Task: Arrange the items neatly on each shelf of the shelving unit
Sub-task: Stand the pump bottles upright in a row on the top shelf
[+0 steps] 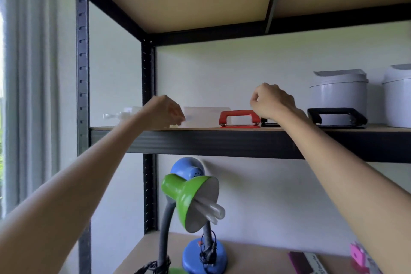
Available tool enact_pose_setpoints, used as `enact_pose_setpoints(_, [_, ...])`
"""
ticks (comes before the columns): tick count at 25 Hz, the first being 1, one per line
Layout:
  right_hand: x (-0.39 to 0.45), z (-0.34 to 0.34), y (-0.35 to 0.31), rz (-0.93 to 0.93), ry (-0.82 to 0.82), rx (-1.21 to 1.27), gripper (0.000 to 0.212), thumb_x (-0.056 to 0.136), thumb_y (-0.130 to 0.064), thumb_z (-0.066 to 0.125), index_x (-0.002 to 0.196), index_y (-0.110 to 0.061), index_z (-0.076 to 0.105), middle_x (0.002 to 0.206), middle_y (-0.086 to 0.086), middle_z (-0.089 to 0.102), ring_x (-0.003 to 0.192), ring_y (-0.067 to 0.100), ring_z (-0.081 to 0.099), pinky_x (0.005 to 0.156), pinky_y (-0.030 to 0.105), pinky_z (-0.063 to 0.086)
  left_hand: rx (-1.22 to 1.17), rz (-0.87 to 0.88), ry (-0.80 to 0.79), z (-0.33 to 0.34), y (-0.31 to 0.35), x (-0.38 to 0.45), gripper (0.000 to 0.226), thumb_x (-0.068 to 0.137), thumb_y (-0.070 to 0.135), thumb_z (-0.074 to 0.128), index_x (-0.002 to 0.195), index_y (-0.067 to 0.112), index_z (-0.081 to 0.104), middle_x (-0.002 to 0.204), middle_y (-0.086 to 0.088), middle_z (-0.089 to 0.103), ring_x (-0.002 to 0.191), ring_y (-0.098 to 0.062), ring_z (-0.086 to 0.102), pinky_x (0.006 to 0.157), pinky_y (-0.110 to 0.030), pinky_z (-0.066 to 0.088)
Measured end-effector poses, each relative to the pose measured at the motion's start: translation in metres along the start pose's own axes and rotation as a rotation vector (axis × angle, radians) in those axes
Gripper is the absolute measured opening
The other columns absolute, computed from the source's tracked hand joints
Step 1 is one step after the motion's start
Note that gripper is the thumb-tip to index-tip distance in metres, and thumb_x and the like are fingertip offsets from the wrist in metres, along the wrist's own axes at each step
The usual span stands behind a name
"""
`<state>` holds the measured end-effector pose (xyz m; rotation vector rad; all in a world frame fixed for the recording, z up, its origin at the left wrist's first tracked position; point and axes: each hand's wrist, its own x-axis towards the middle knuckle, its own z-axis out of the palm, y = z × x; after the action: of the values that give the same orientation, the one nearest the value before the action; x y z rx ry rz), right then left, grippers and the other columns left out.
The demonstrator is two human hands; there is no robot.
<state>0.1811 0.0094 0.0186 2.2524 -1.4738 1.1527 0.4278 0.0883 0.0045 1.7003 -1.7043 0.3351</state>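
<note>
Red metal marks the hole punch (239, 119) on the middle shelf (222, 140), just beside the right hand (272, 101), whose fingers curl downward; whether they pinch anything behind it cannot be told. The left hand (165, 111) hangs curled at the clear plastic box (206, 115), its grip on that box likewise unclear. A black punch (337, 117) and white tins (339, 93) stand further right. The step looks like straightening this row; next, each piece likely needs squaring to the shelf's front edge.
</note>
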Motion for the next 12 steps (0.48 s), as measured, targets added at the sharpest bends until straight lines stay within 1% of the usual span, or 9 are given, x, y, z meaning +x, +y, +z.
enact_pose_setpoints(2, [0.012,0.004,-0.030,-0.062,0.030,0.021,0.023,0.088,-0.006,0.049,0.100,-0.006,0.068,0.104,0.009,0.068,0.092,0.030,0.065,0.081,0.037,0.052,-0.006,0.015,0.045,0.005,-0.009,-0.010,0.011,0.083,0.016,0.066,0.077,0.013,0.075,0.071,-0.008,0.069,0.064,-0.012,0.055,0.053,-0.015,0.039])
enact_pose_setpoints(3, [0.018,0.007,-0.045,-0.119,-0.014,0.069,0.021,0.088,-0.007,0.052,0.102,-0.006,0.068,0.106,0.009,0.068,0.095,0.029,0.064,0.085,0.040,0.052,-0.040,0.027,0.073,0.007,-0.013,-0.014,0.013,0.083,0.018,0.066,0.075,0.014,0.075,0.067,-0.006,0.068,0.062,-0.012,0.053,0.054,-0.015,0.037])
enact_pose_setpoints(4, [0.021,0.009,-0.061,-0.178,-0.100,0.120,0.021,0.088,-0.010,0.057,0.107,-0.007,0.066,0.111,0.008,0.066,0.100,0.027,0.062,0.089,0.041,0.051,-0.075,0.046,0.096,0.008,-0.016,-0.019,0.016,0.084,0.020,0.064,0.073,0.015,0.075,0.065,-0.006,0.066,0.061,-0.013,0.053,0.055,-0.017,0.037])
enact_pose_setpoints(5, [0.022,0.012,-0.078,-0.232,-0.209,0.142,0.028,0.086,-0.015,0.063,0.114,-0.010,0.062,0.118,0.008,0.062,0.105,0.025,0.059,0.092,0.041,0.049,-0.090,0.068,0.120,0.009,-0.021,-0.023,0.019,0.084,0.023,0.062,0.069,0.017,0.073,0.065,-0.007,0.066,0.063,-0.016,0.055,0.057,-0.021,0.039])
enact_pose_setpoints(6, [0.023,0.015,-0.093,-0.272,-0.310,0.120,0.040,0.084,-0.019,0.068,0.122,-0.014,0.057,0.124,0.007,0.057,0.111,0.025,0.055,0.095,0.040,0.047,-0.074,0.082,0.142,0.010,-0.023,-0.027,0.025,0.084,0.028,0.058,0.065,0.016,0.069,0.065,-0.009,0.066,0.066,-0.021,0.057,0.060,-0.028,0.041])
enact_pose_setpoints(8, [0.026,0.026,-0.116,-0.307,-0.419,-0.040,0.062,0.078,-0.027,0.075,0.133,-0.021,0.046,0.134,0.006,0.049,0.118,0.024,0.049,0.099,0.042,0.043,0.014,0.093,0.191,0.013,-0.024,-0.035,0.032,0.086,0.033,0.051,0.072,0.010,0.068,0.069,-0.012,0.064,0.071,-0.030,0.057,0.061,-0.034,0.042])
enact_pose_setpoints(9, [0.028,0.033,-0.126,-0.318,-0.454,-0.134,0.068,0.077,-0.028,0.076,0.136,-0.023,0.042,0.136,0.004,0.046,0.119,0.023,0.048,0.100,0.043,0.042,0.054,0.102,0.212,0.014,-0.024,-0.038,0.032,0.088,0.033,0.050,0.074,0.010,0.068,0.070,-0.012,0.063,0.072,-0.032,0.056,0.060,-0.036,0.040])
enact_pose_setpoints(12, [0.038,0.053,-0.142,-0.320,-0.507,-0.269,0.077,0.076,-0.028,0.075,0.141,-0.026,0.034,0.137,0.004,0.044,0.118,0.024,0.047,0.100,0.043,0.042,0.065,0.127,0.227,0.013,-0.024,-0.044,0.034,0.089,0.033,0.048,0.063,0.014,0.060,0.066,-0.013,0.056,0.067,-0.032,0.050,0.056,-0.033,0.031])
